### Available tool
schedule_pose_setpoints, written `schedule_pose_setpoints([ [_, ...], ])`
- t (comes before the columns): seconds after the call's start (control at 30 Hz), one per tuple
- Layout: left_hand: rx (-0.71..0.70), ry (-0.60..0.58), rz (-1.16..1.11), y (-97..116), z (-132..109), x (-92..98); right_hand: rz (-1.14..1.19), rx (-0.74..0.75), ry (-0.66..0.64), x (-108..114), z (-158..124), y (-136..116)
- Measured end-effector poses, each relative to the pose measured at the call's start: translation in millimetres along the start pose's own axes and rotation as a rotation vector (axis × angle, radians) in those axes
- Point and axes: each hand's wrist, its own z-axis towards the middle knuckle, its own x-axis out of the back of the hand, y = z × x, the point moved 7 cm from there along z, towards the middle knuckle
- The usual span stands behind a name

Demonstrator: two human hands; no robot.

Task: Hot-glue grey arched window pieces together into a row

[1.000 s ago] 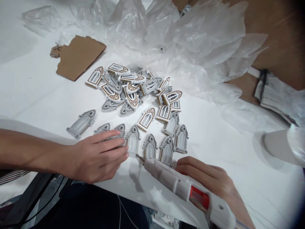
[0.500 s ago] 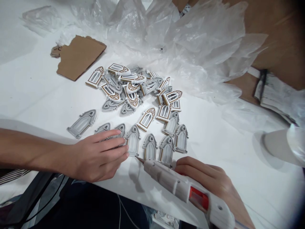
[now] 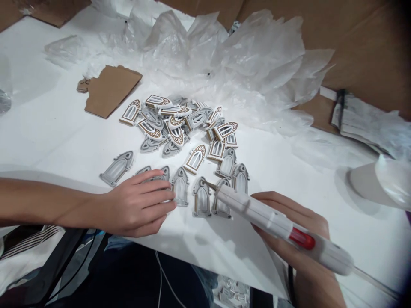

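Hot-glue gun [image 3: 278, 223] is grasped by right hand [image 3: 300, 215], near-row window frames [image 3: 167, 173] apparently being steadied under unclenched left hand [image 3: 138, 206].

The white table [image 3: 73, 137] carries window pieces [image 3: 176, 122] (many heaped), 1 cardboard scrap [image 3: 112, 90] and crumpled plastic [image 3: 257, 55].

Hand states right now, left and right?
Left hand: open, palm down, fingertips at a gray window-shaped piece; contact can't be told.
Right hand: closed, holding the white glue gun.
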Motion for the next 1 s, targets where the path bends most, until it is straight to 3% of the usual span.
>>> schedule_pose_setpoints([
  [0.17, 0.187, 0.002, -0.396, -19, 9, 13.9, -0.052, -0.001, 0.144, 6, 6, -3],
  [0.3, 0.376, -0.056, -0.688, -45, 10, 20.0, -0.054, 0.023, 0.172, 5, 7, -3],
  [0.47, 0.658, 0.036, -0.964, -77, 0, 19.0, -0.074, 0.007, 0.192, 2, 3, 5],
  [0.67, 0.732, 0.032, -1.222, -80, -2, 8.5, -0.081, -0.013, 0.15, -1, 2, 6],
  [0.9, 0.721, -0.055, -1.256, -75, -5, 4.9, -0.096, -0.12, 0.124, 0, -1, 10],
  [1.0, 0.796, -0.052, -1.354, -75, -9, 2.5, -0.084, -0.149, 0.123, 0, -3, 13],
])
